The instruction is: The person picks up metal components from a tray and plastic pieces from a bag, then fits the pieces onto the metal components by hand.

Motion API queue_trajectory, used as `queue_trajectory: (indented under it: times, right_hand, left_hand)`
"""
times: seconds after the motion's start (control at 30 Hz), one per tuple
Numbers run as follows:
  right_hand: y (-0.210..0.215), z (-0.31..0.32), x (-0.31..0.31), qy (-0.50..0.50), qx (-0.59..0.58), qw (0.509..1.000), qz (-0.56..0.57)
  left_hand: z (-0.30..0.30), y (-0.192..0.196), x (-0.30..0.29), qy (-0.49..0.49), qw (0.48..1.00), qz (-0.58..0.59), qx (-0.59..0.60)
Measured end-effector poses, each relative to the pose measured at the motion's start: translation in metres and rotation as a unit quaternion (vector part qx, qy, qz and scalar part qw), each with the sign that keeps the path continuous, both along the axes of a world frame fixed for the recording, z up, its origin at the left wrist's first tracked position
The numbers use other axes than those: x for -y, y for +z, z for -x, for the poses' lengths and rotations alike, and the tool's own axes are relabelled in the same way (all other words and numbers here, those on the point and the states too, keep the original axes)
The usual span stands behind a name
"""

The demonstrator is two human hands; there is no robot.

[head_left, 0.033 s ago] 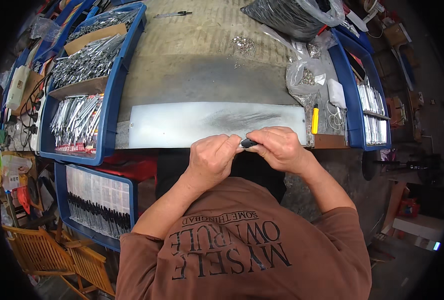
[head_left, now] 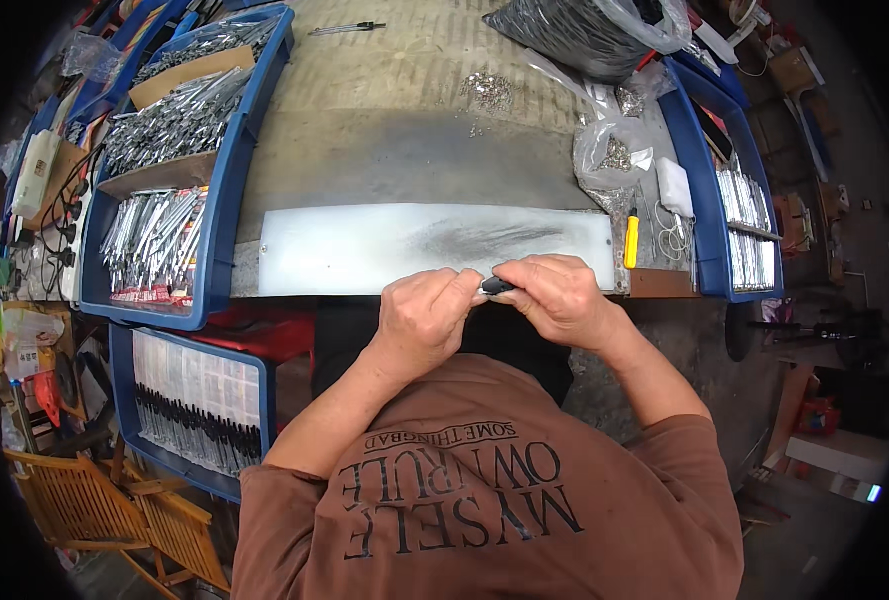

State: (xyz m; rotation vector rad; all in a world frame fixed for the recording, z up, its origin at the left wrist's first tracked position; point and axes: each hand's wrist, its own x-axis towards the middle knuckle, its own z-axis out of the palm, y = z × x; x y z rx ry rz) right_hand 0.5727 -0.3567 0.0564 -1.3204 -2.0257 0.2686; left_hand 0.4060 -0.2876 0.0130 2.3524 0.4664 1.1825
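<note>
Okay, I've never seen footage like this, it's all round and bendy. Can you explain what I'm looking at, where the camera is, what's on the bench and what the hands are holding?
There is no machine here: a person works with bare hands. The camera sits on their head and looks down, and its very wide lens bends straight edges near the rim. The forearms come in from the bottom edge.

The left hand and right hand meet just in front of the bench and pinch a small dark part between them; it is too small to identify.

On the workbench lies a pale metal sheet. Blue bins on the left hold many silvery metal pieces. On the right are clear bags of small metal bits, a yellow-handled tool and another blue bin.
</note>
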Motion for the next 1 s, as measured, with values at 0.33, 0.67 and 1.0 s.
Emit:
queue_trajectory:
  times: [0.33,0.67,1.0]
  right_hand:
    - [-0.004,0.006,0.006,-0.057,-0.069,0.995,0.043]
    - [-0.002,0.001,0.008,-0.059,-0.07,0.994,0.061]
    - [-0.012,0.007,0.013,-0.092,-0.099,0.989,0.057]
  left_hand:
    - [0.003,0.003,0.002,-0.015,0.999,0.031,-0.025]
    - [0.003,0.014,-0.004,-0.024,0.997,0.026,-0.066]
    - [0.004,0.013,0.005,-0.011,0.995,0.044,-0.093]
